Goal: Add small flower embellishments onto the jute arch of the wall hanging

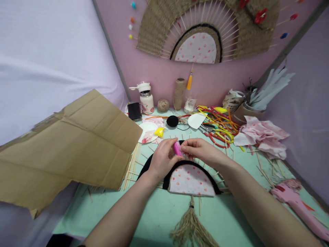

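Observation:
My left hand (pixel 164 156) holds a small bright pink piece (pixel 177 148) upright between thumb and fingers; its exact kind is too small to tell. Just to its right, the fingertips of my right hand (pixel 196 148) are pinched together, and whatever is between them is hidden. Both hands are over a half-round fan (pixel 191 180) with a white, red-spotted centre, a black band and thin sticks spreading outward. Part of the black outer band (pixel 145 168) shows left of my left hand. A twine tassel (pixel 191 223) hangs from the fan's straight edge toward me.
Cardboard (pixel 84 144) leans in from the left. Behind the fan lie a black oval (pixel 172 121), a white cut piece (pixel 196 120) and tangled coloured pipe cleaners (pixel 221 120). A pink glue gun (pixel 295 202) rests at right. A larger fan (pixel 151 32) hangs on the wall.

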`<state>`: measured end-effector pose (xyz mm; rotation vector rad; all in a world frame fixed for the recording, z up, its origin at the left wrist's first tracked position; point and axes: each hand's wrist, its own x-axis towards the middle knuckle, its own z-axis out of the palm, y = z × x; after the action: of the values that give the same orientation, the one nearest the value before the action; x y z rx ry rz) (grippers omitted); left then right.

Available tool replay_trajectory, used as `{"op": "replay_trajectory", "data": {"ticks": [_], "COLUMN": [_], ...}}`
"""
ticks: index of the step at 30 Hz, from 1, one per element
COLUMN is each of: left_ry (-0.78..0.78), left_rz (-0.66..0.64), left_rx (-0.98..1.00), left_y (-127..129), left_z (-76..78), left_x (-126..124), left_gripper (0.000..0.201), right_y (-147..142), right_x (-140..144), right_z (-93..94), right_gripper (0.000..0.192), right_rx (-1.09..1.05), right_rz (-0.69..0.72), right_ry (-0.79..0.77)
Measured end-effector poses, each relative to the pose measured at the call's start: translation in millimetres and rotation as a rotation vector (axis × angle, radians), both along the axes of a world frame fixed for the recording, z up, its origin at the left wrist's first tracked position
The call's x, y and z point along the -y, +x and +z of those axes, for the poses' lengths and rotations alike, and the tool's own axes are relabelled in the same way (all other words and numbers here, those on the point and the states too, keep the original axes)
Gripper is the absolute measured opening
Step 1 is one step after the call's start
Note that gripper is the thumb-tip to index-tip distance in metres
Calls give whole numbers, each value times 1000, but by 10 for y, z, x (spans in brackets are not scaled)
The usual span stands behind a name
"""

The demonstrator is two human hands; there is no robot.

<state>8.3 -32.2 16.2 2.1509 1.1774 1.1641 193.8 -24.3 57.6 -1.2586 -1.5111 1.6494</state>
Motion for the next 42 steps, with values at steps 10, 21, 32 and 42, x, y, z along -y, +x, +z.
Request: {"op": "replay_trajectory", "data": {"ticks": [10, 21, 32, 42], "left_ry": [48, 77, 90, 138], "left_rz": [-53, -73, -75, -51], "left_rx": [-45, -37, -59, -135], "left_y": [-8, -21, -20, -14], "left_z": [-32, -38, -36, -64], "left_x": [-16, -29, -30, -26], "left_gripper": [57, 58, 59, 55], "right_y": [7, 4, 11, -60], "right_x": [20, 1, -3, 22], "right_z": [14, 17, 8, -66], "right_gripper": [26, 32, 28, 16], "right_rx": [-16, -44, -1, 229], "right_rz": [20, -22, -5, -51], "right_ry": [-40, -85, -46, 248]}}
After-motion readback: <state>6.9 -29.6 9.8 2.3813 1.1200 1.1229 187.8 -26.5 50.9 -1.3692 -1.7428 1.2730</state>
